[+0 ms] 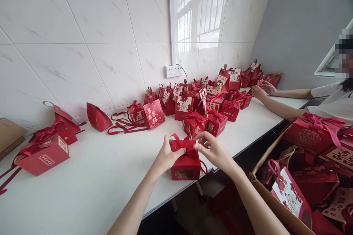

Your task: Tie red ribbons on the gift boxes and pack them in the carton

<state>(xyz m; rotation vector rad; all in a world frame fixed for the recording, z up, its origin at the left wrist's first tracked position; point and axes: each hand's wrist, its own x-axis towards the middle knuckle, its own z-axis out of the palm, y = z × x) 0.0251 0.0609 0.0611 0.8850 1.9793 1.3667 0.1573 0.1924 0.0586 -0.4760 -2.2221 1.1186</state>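
Note:
A red gift box point(185, 169) with a round gold pattern on its front stands near the table's front edge, right before me. On its top sits a red ribbon point(189, 144) gathered into a bow. My left hand point(169, 153) is closed on the bow's left side, its thumb pressed on the middle. At the bow's right side, my right hand point(211, 149) pinches the ribbon between thumb and fingers. A twisted red cord handle point(204, 167) shows at the box's right side.
Several red gift boxes point(184, 107) crowd the white table point(104, 183) along the tiled wall. More boxes point(45, 152) lie at the left. An open carton point(278, 200) of red boxes stands at lower right. Another person's hands point(261, 90) hold something red at the far end.

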